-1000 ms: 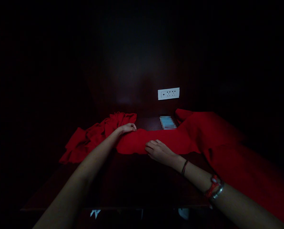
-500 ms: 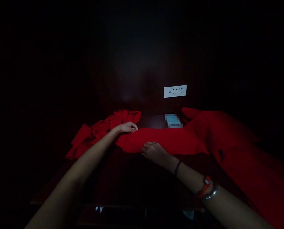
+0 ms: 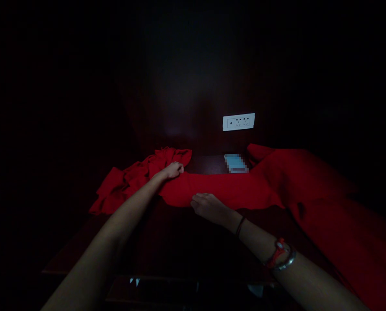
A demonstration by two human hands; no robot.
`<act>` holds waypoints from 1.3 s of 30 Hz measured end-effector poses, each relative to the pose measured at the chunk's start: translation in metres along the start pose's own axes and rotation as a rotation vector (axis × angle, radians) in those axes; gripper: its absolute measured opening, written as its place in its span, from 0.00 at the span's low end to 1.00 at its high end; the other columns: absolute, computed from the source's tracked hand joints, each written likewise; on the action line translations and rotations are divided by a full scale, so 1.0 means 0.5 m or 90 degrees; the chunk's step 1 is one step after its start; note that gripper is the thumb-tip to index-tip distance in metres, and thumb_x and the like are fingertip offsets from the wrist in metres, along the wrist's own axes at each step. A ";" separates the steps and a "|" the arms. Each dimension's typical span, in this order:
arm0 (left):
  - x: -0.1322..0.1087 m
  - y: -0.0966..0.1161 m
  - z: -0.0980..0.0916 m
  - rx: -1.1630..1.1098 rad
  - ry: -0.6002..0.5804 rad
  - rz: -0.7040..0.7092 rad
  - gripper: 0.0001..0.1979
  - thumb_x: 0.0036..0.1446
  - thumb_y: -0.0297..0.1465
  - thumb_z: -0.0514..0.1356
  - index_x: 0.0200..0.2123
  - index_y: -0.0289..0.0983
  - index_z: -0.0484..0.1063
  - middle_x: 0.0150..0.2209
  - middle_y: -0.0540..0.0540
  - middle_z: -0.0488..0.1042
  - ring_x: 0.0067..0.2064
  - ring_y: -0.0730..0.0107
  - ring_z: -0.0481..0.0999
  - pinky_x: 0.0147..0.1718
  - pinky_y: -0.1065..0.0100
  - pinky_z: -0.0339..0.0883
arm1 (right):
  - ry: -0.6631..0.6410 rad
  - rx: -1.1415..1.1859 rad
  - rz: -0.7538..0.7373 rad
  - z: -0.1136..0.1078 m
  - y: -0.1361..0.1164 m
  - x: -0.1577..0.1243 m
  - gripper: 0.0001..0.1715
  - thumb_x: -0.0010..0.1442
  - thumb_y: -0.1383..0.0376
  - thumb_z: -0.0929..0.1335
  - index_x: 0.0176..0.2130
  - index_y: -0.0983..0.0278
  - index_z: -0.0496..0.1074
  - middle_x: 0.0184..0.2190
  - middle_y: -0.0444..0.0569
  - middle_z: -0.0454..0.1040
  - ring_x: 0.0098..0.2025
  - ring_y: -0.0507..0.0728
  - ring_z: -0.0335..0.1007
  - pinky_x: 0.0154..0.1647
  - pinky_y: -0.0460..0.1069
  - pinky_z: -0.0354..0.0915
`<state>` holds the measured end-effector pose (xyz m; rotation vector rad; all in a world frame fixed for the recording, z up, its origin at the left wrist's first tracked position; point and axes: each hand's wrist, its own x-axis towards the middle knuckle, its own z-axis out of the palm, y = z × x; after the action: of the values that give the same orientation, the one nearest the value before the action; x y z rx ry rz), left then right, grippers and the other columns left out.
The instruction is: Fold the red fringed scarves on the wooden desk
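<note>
Our cloth (image 3: 225, 190) lies across the dark surface (image 3: 160, 246): a flattened strip in the middle, a rumpled heap on the left, and a broad spread on the right that runs toward us. We judge it to be soft and limp, with loose folds that would slump wherever they are not supported. It looks light in any one part, though so long a piece may drag when pulled from one end. We see nothing fragile about it; creasing is the likelier trouble, and on this smooth, faintly shiny surface it may slide.

Our left hand (image 3: 174, 169) is at the far edge of the strip, beside the heap, with its fingers curled in. Our right hand (image 3: 206, 207) is at the near edge, fingers bent down and close together. In this dimness we cannot tell whether either one truly pinches the fabric or only rests on it.

For a hold, we would favour opposite edges of the strip, thumb above and fingers beneath, since a grip mid-panel would bunch it. The blue item (image 3: 235, 163) lies just beyond the far edge.
</note>
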<state>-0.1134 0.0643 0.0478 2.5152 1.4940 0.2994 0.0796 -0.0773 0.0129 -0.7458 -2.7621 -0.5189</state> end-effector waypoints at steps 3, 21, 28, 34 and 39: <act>0.003 -0.008 0.004 -0.002 0.013 -0.046 0.06 0.40 0.21 0.49 0.21 0.34 0.64 0.22 0.49 0.66 0.26 0.73 0.64 0.28 0.73 0.56 | 0.009 0.025 -0.008 -0.004 -0.002 -0.005 0.07 0.55 0.71 0.59 0.33 0.67 0.64 0.31 0.48 0.65 0.35 0.53 0.60 0.36 0.48 0.57; -0.041 0.007 -0.029 0.046 0.066 -0.088 0.11 0.41 0.30 0.59 0.32 0.34 0.66 0.33 0.45 0.67 0.37 0.64 0.66 0.37 0.66 0.58 | -0.021 0.291 0.090 0.007 -0.006 -0.022 0.20 0.58 0.58 0.53 0.50 0.53 0.57 0.52 0.45 0.59 0.55 0.56 0.47 0.52 0.63 0.40; -0.088 0.105 0.053 0.221 0.186 0.056 0.20 0.56 0.37 0.45 0.50 0.37 0.56 0.55 0.41 0.49 0.56 0.61 0.48 0.51 0.60 0.45 | -0.029 0.255 0.336 -0.010 0.057 -0.038 0.29 0.56 0.51 0.51 0.55 0.55 0.48 0.57 0.48 0.47 0.58 0.61 0.36 0.50 0.68 0.38; -0.123 0.096 0.124 0.119 -0.040 0.000 0.29 0.53 0.48 0.40 0.56 0.43 0.45 0.59 0.44 0.42 0.58 0.57 0.40 0.52 0.57 0.41 | -0.290 0.240 0.504 0.014 0.102 -0.075 0.39 0.50 0.42 0.47 0.57 0.54 0.39 0.59 0.46 0.35 0.58 0.69 0.25 0.46 0.73 0.29; -0.128 0.093 0.113 0.112 -0.093 -0.053 0.32 0.51 0.50 0.40 0.57 0.44 0.42 0.59 0.44 0.37 0.58 0.54 0.34 0.52 0.56 0.38 | -0.281 0.239 0.513 0.015 0.109 -0.081 0.41 0.49 0.40 0.45 0.57 0.54 0.38 0.59 0.45 0.34 0.58 0.69 0.24 0.48 0.71 0.28</act>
<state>-0.0889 -0.0177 0.0020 2.5334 1.6249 -0.0292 0.1412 -0.0483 0.0084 -1.8807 -2.4477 0.3510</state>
